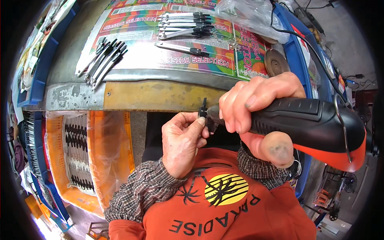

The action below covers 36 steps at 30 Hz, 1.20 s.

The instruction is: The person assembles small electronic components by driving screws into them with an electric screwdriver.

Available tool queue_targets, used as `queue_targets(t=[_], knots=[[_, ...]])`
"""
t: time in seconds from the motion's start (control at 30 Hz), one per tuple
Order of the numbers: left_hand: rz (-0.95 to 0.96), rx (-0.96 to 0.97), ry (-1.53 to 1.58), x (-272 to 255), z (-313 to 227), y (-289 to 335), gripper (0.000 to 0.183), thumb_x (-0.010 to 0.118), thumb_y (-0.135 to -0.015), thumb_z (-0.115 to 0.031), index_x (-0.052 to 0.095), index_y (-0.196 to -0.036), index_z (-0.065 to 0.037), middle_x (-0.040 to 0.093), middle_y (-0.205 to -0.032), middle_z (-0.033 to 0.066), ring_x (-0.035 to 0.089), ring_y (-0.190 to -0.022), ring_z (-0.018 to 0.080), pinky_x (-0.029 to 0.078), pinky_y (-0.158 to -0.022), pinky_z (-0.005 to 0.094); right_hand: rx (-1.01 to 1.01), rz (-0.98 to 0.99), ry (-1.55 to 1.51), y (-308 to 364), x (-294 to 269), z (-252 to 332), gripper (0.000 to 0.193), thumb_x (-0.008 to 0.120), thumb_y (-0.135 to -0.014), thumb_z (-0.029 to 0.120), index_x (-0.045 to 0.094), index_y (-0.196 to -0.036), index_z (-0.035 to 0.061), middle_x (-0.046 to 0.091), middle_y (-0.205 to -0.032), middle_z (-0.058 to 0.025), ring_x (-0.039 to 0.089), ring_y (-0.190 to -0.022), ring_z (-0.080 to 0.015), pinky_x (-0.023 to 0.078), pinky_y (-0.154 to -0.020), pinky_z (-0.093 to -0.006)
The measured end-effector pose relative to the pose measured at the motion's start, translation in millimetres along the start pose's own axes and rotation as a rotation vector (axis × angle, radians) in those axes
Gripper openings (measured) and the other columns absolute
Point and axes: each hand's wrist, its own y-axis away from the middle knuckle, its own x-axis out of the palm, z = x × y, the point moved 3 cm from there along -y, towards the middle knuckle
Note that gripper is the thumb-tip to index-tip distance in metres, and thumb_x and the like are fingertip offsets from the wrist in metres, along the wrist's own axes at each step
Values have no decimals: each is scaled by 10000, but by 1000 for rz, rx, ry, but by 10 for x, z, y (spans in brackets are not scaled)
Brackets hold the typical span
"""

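My left hand (184, 140) pinches a drawing compass by its black head (203, 111), just off the table's front edge; most of its silver legs are hidden by my fingers. Wrapped round the body of a black and orange power screwdriver (296, 116) is my right hand (264, 104), its thumb beneath. The driver's tip meets the black head, or comes very close to it. On the table, a pile of silver-and-black drawing compasses (104, 60) lies at the left. Another stack of compasses (184, 26) is farther back, with a single compass (182, 49) in front of it.
A colourful printed sheet (136, 40) covers part of the metal-edged table (168, 96). Small loose metal bits (224, 40) and a round brown dish (276, 62) lie at the right, near clear plastic film (256, 16). An orange crate (102, 156) holds rows of compasses. Blue bins (42, 80) flank the table.
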Motion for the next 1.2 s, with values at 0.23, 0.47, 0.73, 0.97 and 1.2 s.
queue_targets(t=[0.23, 0.47, 0.73, 0.97, 1.2], knots=[[26, 15, -14, -6, 29, -20, 89, 513, -870, -27, 510, -908, 53, 546, -688, 68, 460, -538, 65, 356, -440, 170, 105, 1, 57, 25, -47, -7, 598, 788, -626, 434, 471, -925, 25, 525, -647, -46, 528, -553, -161, 444, -523, -299], [83, 24, 37, -37, 33, -29, 90, 515, -870, -32, 513, -906, 51, 547, -683, 63, 466, -540, 63, 363, -443, 165, 214, -47, -17, 32, -8, 17, 646, 778, -600, 492, 484, -924, 17, 530, -647, -47, 533, -558, -166, 446, -525, -307], [64, 15, 33, -36, 33, -27, 95, 525, -865, -32, 520, -911, 51, 550, -674, 60, 489, -553, 67, 375, -443, 166, -1, 94, 66, 25, -1, 69, 624, 727, -671, 501, 442, -972, 35, 520, -680, -46, 524, -593, -164, 440, -569, -317], [75, 9, 34, -53, 43, -36, 104, 535, -862, -38, 523, -914, 51, 552, -671, 56, 502, -561, 65, 384, -448, 162, -1, 50, 6, 1, -6, 3, 598, 708, -694, 500, 435, -966, 43, 516, -694, -44, 520, -604, -159, 437, -599, -314], [58, -1, 25, -55, 28, -38, 104, 535, -862, -37, 521, -915, 51, 551, -672, 55, 500, -562, 67, 384, -450, 166, -8, 143, 17, -23, 9, -13, 511, 682, -745, 441, 427, -950, 48, 500, -698, -39, 499, -588, -147, 426, -571, -299]])
